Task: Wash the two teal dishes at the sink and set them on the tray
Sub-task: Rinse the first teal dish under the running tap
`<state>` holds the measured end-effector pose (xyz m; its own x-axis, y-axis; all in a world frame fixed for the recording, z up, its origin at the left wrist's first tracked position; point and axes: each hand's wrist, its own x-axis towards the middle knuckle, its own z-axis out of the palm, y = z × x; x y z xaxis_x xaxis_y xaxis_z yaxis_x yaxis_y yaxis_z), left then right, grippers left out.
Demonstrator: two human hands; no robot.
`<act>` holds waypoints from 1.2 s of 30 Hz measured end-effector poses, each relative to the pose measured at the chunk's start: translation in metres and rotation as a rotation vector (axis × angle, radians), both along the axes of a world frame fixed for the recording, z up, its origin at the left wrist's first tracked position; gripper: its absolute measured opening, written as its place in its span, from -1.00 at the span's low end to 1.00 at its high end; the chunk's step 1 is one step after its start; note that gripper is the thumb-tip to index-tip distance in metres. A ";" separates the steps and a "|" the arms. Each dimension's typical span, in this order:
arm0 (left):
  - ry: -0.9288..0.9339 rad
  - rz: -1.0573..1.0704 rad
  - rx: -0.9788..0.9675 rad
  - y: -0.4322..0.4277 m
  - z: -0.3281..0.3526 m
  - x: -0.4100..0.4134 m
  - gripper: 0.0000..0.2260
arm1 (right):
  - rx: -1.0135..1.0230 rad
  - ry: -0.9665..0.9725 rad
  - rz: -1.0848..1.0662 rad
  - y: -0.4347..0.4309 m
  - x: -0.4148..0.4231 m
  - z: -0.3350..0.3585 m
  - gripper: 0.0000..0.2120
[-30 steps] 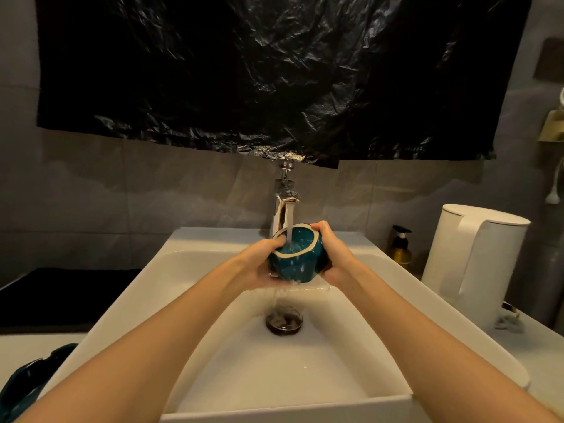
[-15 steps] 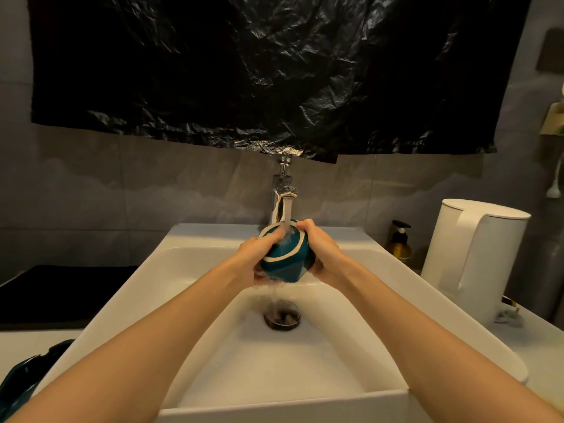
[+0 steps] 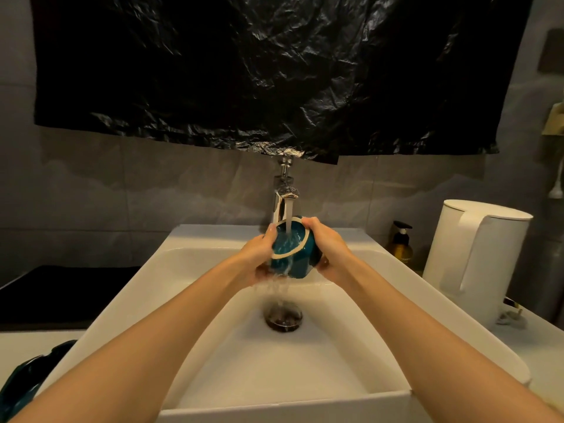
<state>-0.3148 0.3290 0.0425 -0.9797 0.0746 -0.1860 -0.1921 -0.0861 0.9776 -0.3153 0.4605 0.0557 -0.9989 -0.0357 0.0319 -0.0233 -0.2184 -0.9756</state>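
A small teal bowl with a pale rim is held tilted toward me under the running chrome tap, above the white sink. Water pours into the bowl and spills down to the drain. My left hand grips its left side, fingers over the rim. My right hand grips the right side, thumb on the rim. A second teal dish lies at the bottom left on the counter, partly cut off by the frame edge.
A white electric kettle stands to the right of the sink, with a small amber pump bottle beside it. A black mat or tray lies to the left. Black plastic sheeting hangs on the wall above the tap.
The bowl has been turned between both hands under the stream: its opening, upward a second ago, then turned away, now tilts toward me and water runs out of it.
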 end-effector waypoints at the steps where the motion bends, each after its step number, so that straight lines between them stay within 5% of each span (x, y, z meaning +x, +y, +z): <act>1: -0.042 -0.036 -0.001 -0.002 0.000 -0.002 -0.56 | 0.005 0.036 -0.017 0.001 0.001 0.001 -0.87; 6: -0.186 -0.222 0.338 -0.013 0.008 -0.001 -0.50 | 0.325 0.289 -0.123 0.008 0.005 0.003 -0.64; 9: -0.220 -0.267 0.322 -0.024 0.012 0.001 -0.32 | 0.534 0.507 -0.046 0.005 0.012 0.000 -0.43; 14: -0.254 -0.209 0.261 -0.032 0.017 0.006 -0.38 | 0.814 0.715 0.086 -0.004 0.013 -0.011 -0.36; 20: -0.120 0.052 0.193 -0.026 0.020 0.011 -0.66 | 0.956 0.716 0.115 0.005 0.010 -0.017 -0.48; 24: 0.002 0.181 0.101 -0.024 0.016 0.007 -0.66 | 1.270 0.760 0.112 0.010 0.007 -0.022 -0.69; 26: 0.036 0.197 0.085 -0.024 0.014 0.004 -0.68 | 1.237 0.770 0.123 0.005 0.010 -0.021 -0.71; 29: 0.068 0.119 0.071 -0.019 0.011 0.004 -0.73 | 1.207 0.798 0.185 0.000 0.015 -0.018 -0.67; 33: 0.118 0.084 0.028 -0.014 0.007 0.003 -0.80 | 1.609 0.807 0.097 0.006 0.011 -0.017 -0.47; 36: 0.131 0.144 0.030 -0.015 0.006 0.000 -0.82 | 1.709 0.811 -0.009 0.004 0.011 -0.016 -0.46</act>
